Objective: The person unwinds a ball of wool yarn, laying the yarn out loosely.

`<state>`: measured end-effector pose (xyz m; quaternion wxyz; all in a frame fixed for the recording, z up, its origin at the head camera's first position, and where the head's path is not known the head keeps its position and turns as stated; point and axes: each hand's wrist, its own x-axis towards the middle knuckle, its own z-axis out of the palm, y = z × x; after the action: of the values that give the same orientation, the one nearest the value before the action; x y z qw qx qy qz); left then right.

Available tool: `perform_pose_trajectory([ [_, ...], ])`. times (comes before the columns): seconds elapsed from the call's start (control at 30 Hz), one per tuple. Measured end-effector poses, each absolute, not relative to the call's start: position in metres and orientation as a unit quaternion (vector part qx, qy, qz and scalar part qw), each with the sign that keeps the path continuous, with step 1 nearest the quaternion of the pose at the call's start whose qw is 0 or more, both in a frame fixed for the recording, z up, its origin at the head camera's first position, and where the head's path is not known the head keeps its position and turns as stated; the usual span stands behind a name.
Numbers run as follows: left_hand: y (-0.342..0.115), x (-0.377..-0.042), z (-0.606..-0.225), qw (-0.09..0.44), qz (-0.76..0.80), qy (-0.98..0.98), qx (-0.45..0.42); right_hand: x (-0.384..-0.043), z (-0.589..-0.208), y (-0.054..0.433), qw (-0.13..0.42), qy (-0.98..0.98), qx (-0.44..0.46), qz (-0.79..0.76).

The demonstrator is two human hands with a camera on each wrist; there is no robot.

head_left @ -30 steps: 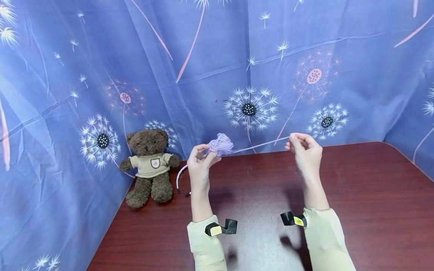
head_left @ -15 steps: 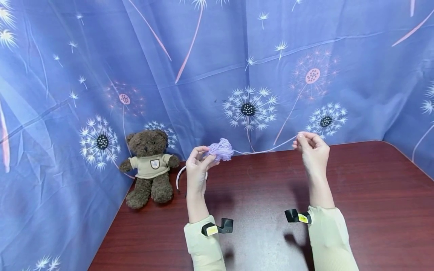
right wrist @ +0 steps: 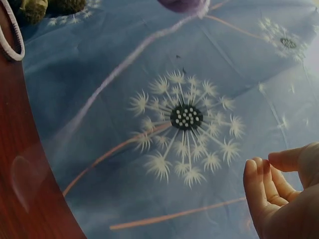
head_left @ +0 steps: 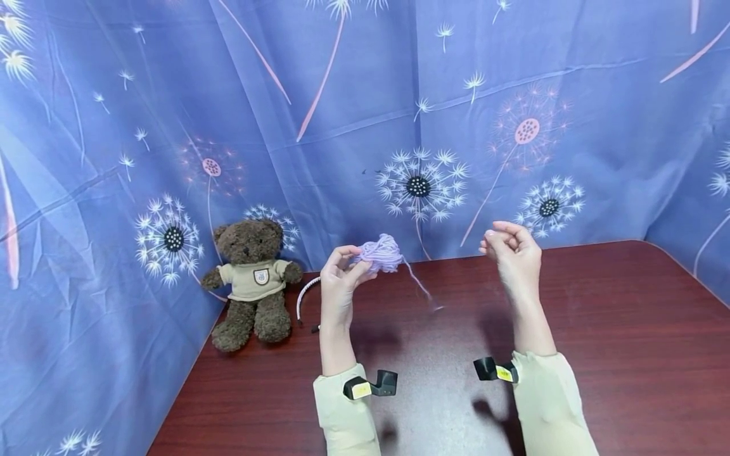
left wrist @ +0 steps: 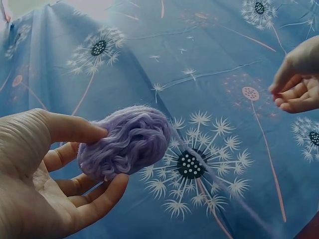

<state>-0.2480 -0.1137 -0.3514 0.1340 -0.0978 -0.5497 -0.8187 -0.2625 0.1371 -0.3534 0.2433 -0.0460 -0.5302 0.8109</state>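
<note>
My left hand (head_left: 339, 278) holds a small lilac ball of yarn (head_left: 382, 253) up over the table, left of the middle. In the left wrist view, the thumb presses the near side of the looped strands and the fingers curl behind and below. From the ball's right side a loose yarn end (head_left: 419, 284) hangs down, blurred at its tip. Off to the right, my right hand (head_left: 518, 263) is raised with nothing in it. Its fingers are loosely bent, and a small gap shows between thumb and fingertips (right wrist: 257, 167) in the right wrist view.
A brown teddy bear (head_left: 251, 278) in a beige shirt sits at the table's back left. Beside it, partly behind my left arm, lies a white cord (head_left: 303, 296) with dark tips. A blue dandelion-print curtain (head_left: 342, 171) hangs behind the dark red table (head_left: 627, 354).
The strand stretched between my hands, slackened, and has now left my right hand and dropped. My right hand went slightly right, then back left; the left still holds the ball.
</note>
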Motion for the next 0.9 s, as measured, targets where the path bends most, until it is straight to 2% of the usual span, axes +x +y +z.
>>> perform_pose_trajectory([
  [0.17,-0.110,-0.248,-0.351,0.122,-0.821,-0.547,-0.105,-0.259,-0.353,0.121,0.196,-0.594,-0.009,0.780],
  [0.4,-0.106,-0.248,-0.351,0.102,-0.821,-0.548,-0.120,-0.254,-0.357,0.094,0.102,-0.698,0.132,0.696],
  [0.5,-0.105,-0.247,-0.350,0.088,-0.808,-0.565,-0.140,-0.251,-0.358,0.085,0.070,-0.718,0.165,0.673],
  [0.73,-0.103,-0.245,-0.348,0.078,-0.778,-0.597,-0.177,-0.249,-0.356,0.078,0.072,-0.726,0.145,0.668],
  [0.9,-0.101,-0.247,-0.349,0.089,-0.787,-0.587,-0.167,-0.248,-0.355,0.079,0.079,-0.713,0.148,0.680],
])
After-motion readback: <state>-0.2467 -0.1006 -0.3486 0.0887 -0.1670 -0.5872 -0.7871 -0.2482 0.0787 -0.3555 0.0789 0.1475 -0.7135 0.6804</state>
